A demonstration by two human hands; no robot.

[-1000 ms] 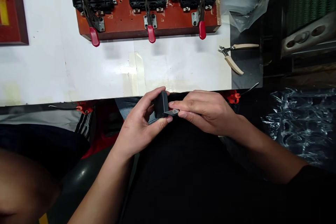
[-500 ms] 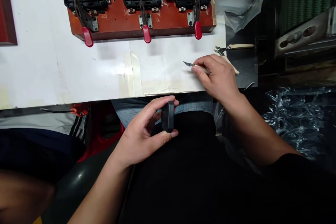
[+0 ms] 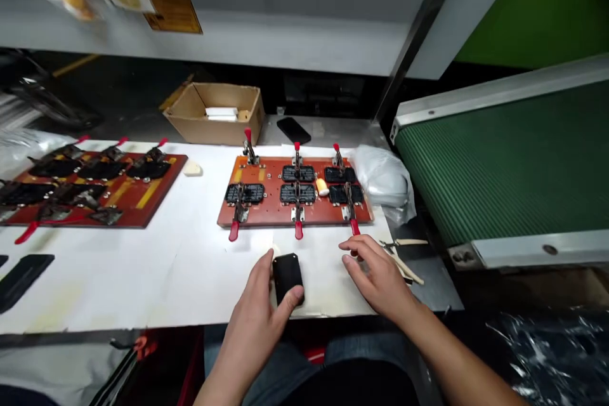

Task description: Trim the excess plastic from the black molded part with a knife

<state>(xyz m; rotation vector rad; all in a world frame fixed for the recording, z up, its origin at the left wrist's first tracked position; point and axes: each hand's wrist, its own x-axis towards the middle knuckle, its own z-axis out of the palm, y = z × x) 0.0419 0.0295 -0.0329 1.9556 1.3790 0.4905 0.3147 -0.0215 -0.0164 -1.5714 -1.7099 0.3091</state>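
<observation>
A black rectangular plastic cover (image 3: 287,276) with chamfered corners is gripped by my left hand (image 3: 259,314), thumb on its near right corner and fingers along its left side. It is over the front edge of the white worktop (image 3: 190,279). My right hand (image 3: 375,276) is open over the worktop to the right, fingers bent and apart, with nothing visible in them. Beside it lie nippers (image 3: 404,254) with cream handles. Beyond both hands sits a red-brown fixture board (image 3: 266,219), with black plastic parts (image 3: 297,193) under red-tipped toggle clamps (image 3: 298,228).
A second clamp board (image 3: 133,216) stands at the left, with a dark flat piece (image 3: 23,279) in front. A cardboard box (image 3: 214,95) and a black phone (image 3: 294,130) are at the back. Right of the board are a plastic bag (image 3: 385,181) and a green conveyor (image 3: 499,158).
The view has tilted up and shows more of the bench. My left hand has brought the cover from above my lap to the worktop. The craft knife is gone from my right hand's fingers.
</observation>
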